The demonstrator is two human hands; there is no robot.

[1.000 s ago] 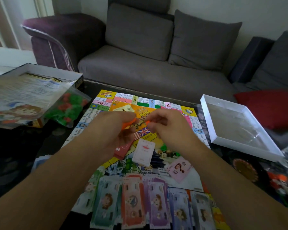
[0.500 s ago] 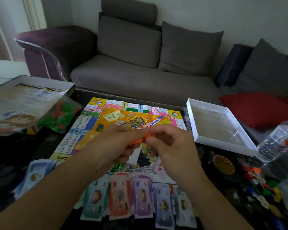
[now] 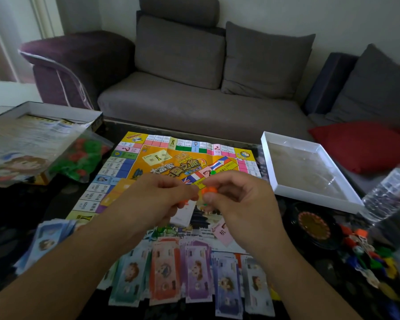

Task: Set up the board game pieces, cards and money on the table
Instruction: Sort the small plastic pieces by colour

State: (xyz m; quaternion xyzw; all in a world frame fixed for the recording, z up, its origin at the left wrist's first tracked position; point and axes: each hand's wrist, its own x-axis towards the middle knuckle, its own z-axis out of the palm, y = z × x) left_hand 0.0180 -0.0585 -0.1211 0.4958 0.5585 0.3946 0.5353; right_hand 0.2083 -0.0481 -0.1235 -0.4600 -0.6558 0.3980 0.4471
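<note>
Sofa: grey sofa point(image 3: 194, 107) spans the frame's upper half
Cushion: red cushion point(image 3: 360, 144), right edge
Wall: pale wall point(image 3: 333, 17), top
Light: daylight, upper left

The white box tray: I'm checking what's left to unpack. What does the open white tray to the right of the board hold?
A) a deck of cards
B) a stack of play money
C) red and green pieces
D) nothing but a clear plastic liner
D: the white box tray shows only a clear plastic liner inside, while the play money lies in a row along the near edge of the board.
</note>
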